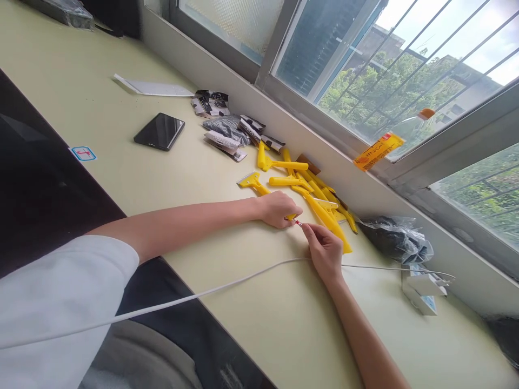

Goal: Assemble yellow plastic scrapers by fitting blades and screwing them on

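Observation:
My left hand (pixel 279 209) is closed around the handle of a yellow scraper (pixel 252 182). The scraper's bladed head sticks out on the far side of the fist, and a bit of yellow shows on the near side. My right hand (pixel 325 249) pinches a small, thin piece with red and silver parts (pixel 298 222) between thumb and fingertips, right at that yellow end. Its kind is too small to make out. Just beyond both hands lies a pile of several yellow scrapers (pixel 290 182), overlapping one another.
A black phone (pixel 159 131) lies left of crumpled packets (pixel 227 129). A white cable (pixel 243 280) crosses the table near my right wrist. Along the window wall are a bagged black item (pixel 395 237) and a white box (pixel 421 292). An orange-capped bottle (pixel 409 129) stands by the window.

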`<state>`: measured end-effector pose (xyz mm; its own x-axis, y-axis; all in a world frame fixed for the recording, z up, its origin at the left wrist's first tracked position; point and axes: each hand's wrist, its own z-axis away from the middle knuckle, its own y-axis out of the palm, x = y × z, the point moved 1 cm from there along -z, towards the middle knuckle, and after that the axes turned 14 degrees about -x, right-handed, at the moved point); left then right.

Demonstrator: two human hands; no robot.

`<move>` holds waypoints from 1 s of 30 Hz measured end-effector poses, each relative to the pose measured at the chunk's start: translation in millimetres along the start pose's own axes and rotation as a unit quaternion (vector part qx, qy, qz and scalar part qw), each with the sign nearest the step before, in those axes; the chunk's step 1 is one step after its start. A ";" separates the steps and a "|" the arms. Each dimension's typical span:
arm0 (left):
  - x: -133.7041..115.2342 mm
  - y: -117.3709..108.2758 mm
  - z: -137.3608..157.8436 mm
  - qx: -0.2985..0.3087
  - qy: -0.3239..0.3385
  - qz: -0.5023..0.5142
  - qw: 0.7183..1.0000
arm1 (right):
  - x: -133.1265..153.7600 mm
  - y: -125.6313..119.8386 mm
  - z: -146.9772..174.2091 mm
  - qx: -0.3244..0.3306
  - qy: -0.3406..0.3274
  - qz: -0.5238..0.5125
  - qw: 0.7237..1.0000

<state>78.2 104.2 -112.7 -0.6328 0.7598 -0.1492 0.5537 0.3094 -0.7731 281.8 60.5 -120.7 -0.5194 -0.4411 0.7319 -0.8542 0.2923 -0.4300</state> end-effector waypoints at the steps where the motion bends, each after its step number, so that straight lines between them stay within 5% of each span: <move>1: -0.5 -0.4 0.2 -0.003 0.002 0.000 1.000 | -1.0 -1.1 -0.7 -0.017 0.006 -0.005 1.000; 7: -4.2 -1.1 1.4 -0.031 -0.014 -0.058 0.998 | -15.4 -9.8 -8.7 -0.147 0.132 -0.162 0.967; 11: -3.0 -0.5 1.9 -0.081 -0.014 -0.094 0.992 | -22.9 -12.3 -12.3 -0.204 0.159 -0.193 0.946; 15: -2.0 -0.3 2.6 -0.122 0.024 -0.099 0.987 | -24.9 -11.3 -12.7 -0.198 0.133 -0.160 0.958; 20: -7.7 -0.8 4.3 -0.127 0.154 -0.092 0.976 | -22.9 -4.8 -8.9 -0.108 0.082 -0.001 0.991; 25: -18.2 1.8 4.4 -0.089 0.264 -0.040 0.960 | -12.8 0.3 -3.8 -0.079 -0.082 0.104 0.988; 28: -22.2 1.7 2.2 -0.043 0.278 -0.015 0.960 | -3.3 -2.8 -0.9 -0.111 -0.135 0.079 0.981; 30: -24.2 1.1 0.1 -0.012 0.281 0.006 0.959 | 0.8 -4.3 0.7 -0.083 -0.084 0.011 0.993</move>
<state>94.0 86.0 -110.0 -0.2375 0.9498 0.2038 0.5756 0.3066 -0.7581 285.0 58.3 -118.7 -0.5466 -0.5636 0.6194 -0.8340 0.4335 -0.3414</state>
